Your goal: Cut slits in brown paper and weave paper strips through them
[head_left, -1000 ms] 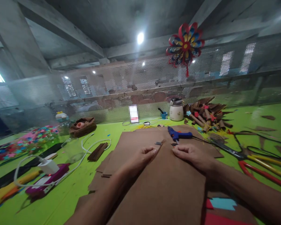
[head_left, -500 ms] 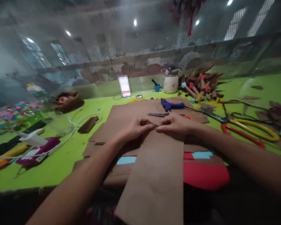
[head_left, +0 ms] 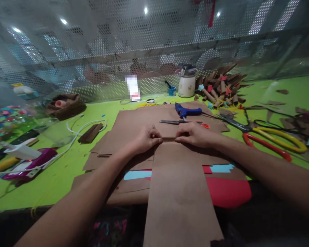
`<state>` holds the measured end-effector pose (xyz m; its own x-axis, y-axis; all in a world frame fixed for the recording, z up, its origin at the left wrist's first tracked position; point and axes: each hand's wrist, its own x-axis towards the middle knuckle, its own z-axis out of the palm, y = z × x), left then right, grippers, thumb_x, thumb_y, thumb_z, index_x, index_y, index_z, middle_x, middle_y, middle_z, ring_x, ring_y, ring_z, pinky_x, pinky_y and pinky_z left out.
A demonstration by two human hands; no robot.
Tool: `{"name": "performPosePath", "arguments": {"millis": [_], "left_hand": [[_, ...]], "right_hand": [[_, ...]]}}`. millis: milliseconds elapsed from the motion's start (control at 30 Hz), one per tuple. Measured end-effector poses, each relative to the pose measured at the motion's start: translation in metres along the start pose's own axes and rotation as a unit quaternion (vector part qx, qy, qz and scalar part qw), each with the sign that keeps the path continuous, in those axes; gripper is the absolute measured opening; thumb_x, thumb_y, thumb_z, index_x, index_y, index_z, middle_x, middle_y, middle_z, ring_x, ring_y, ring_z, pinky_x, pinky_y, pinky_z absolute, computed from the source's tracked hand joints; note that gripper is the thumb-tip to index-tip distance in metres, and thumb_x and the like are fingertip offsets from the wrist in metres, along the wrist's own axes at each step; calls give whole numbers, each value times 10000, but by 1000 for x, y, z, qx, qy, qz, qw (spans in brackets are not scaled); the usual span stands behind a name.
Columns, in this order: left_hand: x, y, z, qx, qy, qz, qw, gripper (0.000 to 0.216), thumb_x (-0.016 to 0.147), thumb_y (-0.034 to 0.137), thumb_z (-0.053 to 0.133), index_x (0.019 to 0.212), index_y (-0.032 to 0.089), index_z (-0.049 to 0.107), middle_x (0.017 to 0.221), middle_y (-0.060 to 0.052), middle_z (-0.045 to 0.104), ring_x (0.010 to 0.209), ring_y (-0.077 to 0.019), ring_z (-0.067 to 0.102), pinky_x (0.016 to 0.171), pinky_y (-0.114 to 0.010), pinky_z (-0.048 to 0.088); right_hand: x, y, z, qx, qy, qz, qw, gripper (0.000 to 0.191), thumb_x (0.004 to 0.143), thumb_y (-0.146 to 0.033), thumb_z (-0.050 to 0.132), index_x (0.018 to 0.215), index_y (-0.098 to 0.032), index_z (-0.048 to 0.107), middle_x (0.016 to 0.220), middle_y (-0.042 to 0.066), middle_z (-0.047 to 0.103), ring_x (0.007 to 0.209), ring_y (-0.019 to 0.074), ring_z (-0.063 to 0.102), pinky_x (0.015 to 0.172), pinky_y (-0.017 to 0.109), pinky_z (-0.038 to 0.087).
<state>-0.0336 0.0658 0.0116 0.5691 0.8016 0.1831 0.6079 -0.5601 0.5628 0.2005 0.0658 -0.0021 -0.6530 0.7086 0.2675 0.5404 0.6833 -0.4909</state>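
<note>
A long strip of brown kraft paper (head_left: 180,192) runs from the table down over its front edge toward me. Its far end has a narrow fold between my two hands. My left hand (head_left: 148,139) pinches the left corner of that fold, fingers closed. At the right corner, my right hand (head_left: 189,134) pinches the same fold between thumb and fingers. Beneath lie stacked brown paper sheets (head_left: 134,120). Just beyond my hands are small scissors (head_left: 171,121) with red handles and a blue glue gun (head_left: 187,111).
Large scissors (head_left: 247,128) with red and yellow handles lie at the right. A white bottle (head_left: 187,84) stands behind, beside a bundle of paper rolls (head_left: 222,89). On the left are a purple power strip (head_left: 32,166), a white cable (head_left: 72,132) and red paper (head_left: 229,192) sits near the front edge.
My hands have moved apart along the far end of the paper, and the fold now shows between them. The strip hangs straighter toward me. The camera view has shifted slightly.
</note>
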Motion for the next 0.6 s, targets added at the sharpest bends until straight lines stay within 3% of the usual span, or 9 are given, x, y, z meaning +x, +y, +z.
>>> {"name": "performPosePath", "arguments": {"millis": [200, 400, 600], "left_hand": [[4, 0, 17, 56, 6, 59, 997, 97, 794, 201, 621, 879, 172, 658, 840, -26, 571, 797, -151, 540, 710, -264, 428], [7, -5, 29, 53, 27, 79, 995, 80, 824, 198, 586, 756, 156, 597, 781, -11, 520, 718, -126, 502, 628, -236, 395], [6, -8, 28, 42, 14, 81, 996, 54, 820, 141, 553, 775, 160, 577, 799, -7, 506, 724, -122, 488, 634, -235, 388]], "right_hand": [[-1, -4, 4, -59, 7, -31, 998, 165, 843, -225, 548, 699, -150, 576, 703, 24, 552, 641, 124, 479, 600, 239, 343], [-3, -8, -1, -83, -25, -50, 995, 170, 865, -167, 489, 713, -158, 565, 742, 31, 561, 685, 132, 490, 626, 239, 342], [-9, -8, -13, -112, -79, -10, 990, 127, 855, -170, 484, 773, -167, 581, 782, 42, 596, 708, 150, 508, 622, 247, 343]]}}
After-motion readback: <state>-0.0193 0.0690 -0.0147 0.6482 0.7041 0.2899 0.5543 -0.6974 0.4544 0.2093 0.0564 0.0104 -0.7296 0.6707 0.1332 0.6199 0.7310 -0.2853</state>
